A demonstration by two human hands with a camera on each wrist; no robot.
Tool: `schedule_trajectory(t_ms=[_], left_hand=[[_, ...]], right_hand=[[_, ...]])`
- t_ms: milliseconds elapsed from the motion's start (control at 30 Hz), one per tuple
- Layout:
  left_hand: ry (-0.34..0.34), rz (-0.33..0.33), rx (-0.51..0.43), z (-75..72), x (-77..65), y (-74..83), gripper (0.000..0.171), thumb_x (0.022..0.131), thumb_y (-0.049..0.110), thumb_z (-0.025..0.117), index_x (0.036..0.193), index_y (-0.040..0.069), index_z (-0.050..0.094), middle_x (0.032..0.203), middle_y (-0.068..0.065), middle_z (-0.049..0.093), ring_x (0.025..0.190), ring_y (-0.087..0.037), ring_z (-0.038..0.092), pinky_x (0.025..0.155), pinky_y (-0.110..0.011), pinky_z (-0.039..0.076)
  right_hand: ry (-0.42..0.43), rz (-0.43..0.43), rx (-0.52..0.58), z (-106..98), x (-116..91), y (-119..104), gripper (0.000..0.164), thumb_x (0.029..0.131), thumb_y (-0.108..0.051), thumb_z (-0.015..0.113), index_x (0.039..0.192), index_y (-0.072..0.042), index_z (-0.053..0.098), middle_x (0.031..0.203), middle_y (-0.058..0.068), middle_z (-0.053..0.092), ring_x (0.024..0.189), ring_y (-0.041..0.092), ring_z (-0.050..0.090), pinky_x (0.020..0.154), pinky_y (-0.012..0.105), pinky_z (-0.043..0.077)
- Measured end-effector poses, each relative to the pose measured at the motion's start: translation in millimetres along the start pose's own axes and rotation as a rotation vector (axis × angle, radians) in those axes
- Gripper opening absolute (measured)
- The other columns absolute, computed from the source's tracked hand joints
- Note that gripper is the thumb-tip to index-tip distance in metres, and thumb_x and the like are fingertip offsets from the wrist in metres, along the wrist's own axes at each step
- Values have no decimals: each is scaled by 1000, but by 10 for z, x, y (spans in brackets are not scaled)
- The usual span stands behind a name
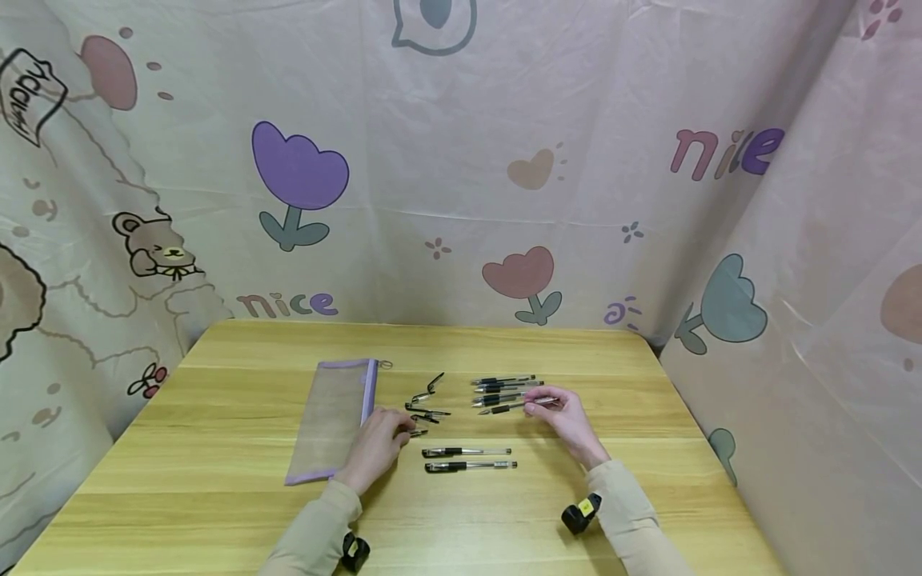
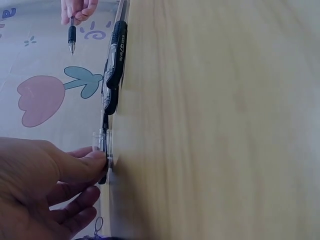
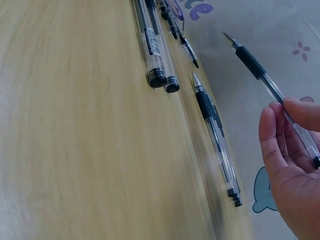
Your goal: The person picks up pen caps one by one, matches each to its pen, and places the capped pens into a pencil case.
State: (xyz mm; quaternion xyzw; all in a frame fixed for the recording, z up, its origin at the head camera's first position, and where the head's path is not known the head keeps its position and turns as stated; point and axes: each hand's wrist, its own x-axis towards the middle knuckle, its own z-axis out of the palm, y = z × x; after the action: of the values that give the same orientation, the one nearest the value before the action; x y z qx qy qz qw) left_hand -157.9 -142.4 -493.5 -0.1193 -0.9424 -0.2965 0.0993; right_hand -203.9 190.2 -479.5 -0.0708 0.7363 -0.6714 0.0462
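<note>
My left hand (image 1: 379,444) is low over the table and pinches a clear pen cap with a black clip (image 2: 104,150) between thumb and fingertips. More loose caps (image 1: 430,413) trail away just beyond it. In my right hand (image 1: 565,416) is an uncapped gel pen (image 3: 251,62) with a black grip, its tip pointing left, raised off the table. Beside that hand several uncapped pens (image 1: 497,390) lie roughly parallel. Nearer to me, between the hands, are two capped pens (image 1: 471,466) lying side by side.
A mesh zip pouch (image 1: 334,416) with purple edging lies flat to the left, partly behind the left hand. The wooden table (image 1: 216,448) meets a printed curtain (image 1: 432,200) at its back and sides. Black devices (image 1: 580,514) sit at both wrists.
</note>
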Motion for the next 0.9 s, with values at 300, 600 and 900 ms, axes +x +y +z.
schedule_trajectory(t_ms=[300, 600, 900], left_hand=[[7, -24, -36, -4, -20, 26, 13, 92, 5, 69, 103, 9, 73, 100, -8, 74, 103, -28, 65, 96, -50, 52], [5, -14, -88, 10, -23, 40, 14, 95, 8, 66, 108, 10, 71, 107, -10, 74, 105, -29, 66, 98, -50, 53], [-21, 40, -153, -9, -20, 133, 17, 94, 8, 66, 110, 11, 72, 106, -7, 74, 106, -27, 66, 100, -52, 51]], right_hand=[[-17, -18, 75, 28, -3, 8, 35, 88, 4, 69, 121, 9, 60, 102, 7, 71, 82, 10, 70, 84, 26, 60], [-45, -22, 100, 74, -18, -18, 31, 89, 3, 67, 120, 1, 61, 102, 7, 69, 85, 10, 70, 88, 28, 60], [-55, -4, 91, 160, -38, -26, 44, 89, 6, 64, 129, 19, 48, 102, 6, 67, 85, 11, 69, 86, 25, 59]])
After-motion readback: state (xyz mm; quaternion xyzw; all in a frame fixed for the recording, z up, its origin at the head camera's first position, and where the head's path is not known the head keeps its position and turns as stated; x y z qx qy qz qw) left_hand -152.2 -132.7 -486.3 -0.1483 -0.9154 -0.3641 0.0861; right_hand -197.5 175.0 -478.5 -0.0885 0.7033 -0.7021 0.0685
